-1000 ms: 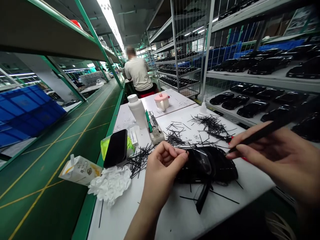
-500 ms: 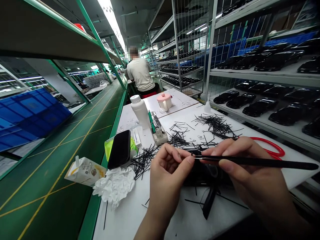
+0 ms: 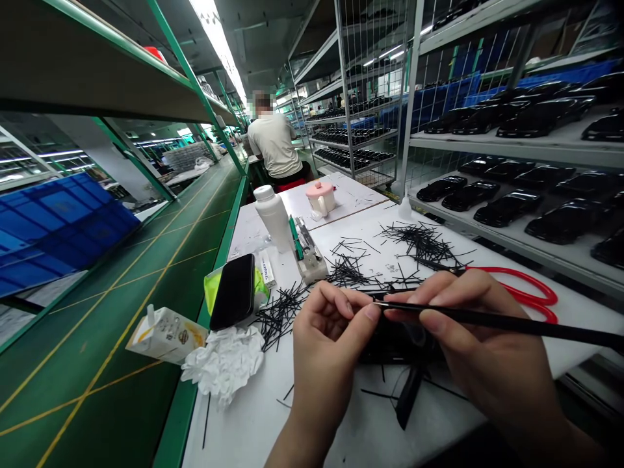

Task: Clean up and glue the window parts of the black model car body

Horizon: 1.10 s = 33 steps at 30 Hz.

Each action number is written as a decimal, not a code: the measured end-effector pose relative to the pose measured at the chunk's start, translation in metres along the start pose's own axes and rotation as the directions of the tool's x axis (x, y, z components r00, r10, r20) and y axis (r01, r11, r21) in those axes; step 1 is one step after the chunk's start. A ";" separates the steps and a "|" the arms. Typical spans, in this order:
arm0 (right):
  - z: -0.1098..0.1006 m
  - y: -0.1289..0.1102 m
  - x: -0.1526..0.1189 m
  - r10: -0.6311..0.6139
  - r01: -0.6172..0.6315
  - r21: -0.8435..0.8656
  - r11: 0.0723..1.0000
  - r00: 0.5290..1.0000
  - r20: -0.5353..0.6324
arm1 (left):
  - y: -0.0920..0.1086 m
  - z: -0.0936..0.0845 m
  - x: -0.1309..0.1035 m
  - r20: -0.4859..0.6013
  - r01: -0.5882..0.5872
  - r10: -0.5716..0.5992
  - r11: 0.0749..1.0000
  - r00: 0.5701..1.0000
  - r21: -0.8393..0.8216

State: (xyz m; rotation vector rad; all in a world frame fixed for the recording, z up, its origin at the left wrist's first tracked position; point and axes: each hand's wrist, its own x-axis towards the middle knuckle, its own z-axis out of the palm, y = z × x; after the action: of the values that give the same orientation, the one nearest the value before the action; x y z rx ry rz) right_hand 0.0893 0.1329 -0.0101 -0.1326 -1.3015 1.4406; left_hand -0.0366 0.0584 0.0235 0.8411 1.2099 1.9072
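My right hand [image 3: 480,331] is closed around a pair of slim black tweezers [image 3: 497,318], whose bare metal tip points left. The tip meets the thumb and forefinger of my left hand [image 3: 334,331], which are pinched together; whatever is between them is too small to name. Beneath both hands lies a glossy black model car [image 3: 390,344], largely covered by them. A dark flat piece [image 3: 408,396] sticks out below it towards me. Red-handled scissors [image 3: 529,286] rest just beyond my right hand, their blades partly among the black strips.
Thin black strips [image 3: 351,268] lie in loose piles. Left on the table are a phone [image 3: 234,292], crumpled tissue [image 3: 227,364], a drink carton [image 3: 168,335] and a white bottle [image 3: 273,218]. A green conveyor [image 3: 131,286] runs alongside; racks of model cars [image 3: 511,208] stand right. A person [image 3: 275,143] sits ahead.
The tweezers' tip has shifted slightly left to my left thumb, and their rear end has dipped. My right hand moved a little left, showing more of the scissors' handles. My left hand stayed nearly still.
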 end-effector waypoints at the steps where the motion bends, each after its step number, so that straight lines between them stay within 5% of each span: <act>1: 0.000 0.000 0.000 0.002 -0.002 0.000 1.000 1.000 -0.005 | 0.000 0.000 0.000 0.005 0.001 -0.001 1.000 1.000 0.003; 17: 0.002 -0.001 -0.001 0.068 -0.067 0.026 0.997 0.997 -0.039 | 0.003 0.007 -0.002 -0.080 0.023 -0.023 1.000 0.997 -0.004; 27: 0.001 0.001 0.000 0.000 0.000 -0.019 1.000 0.999 -0.032 | 0.002 0.006 -0.003 -0.071 0.036 -0.036 0.999 0.997 0.004; 33: -0.005 -0.001 0.000 -0.008 0.005 -0.078 0.997 1.000 -0.027 | 0.004 -0.004 0.002 0.093 0.084 -0.088 0.995 0.992 0.054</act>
State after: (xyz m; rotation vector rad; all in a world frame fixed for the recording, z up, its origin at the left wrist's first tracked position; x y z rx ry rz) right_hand 0.0936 0.1355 -0.0116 -0.1993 -1.3349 1.3783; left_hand -0.0421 0.0568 0.0260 0.8816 1.2204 1.7552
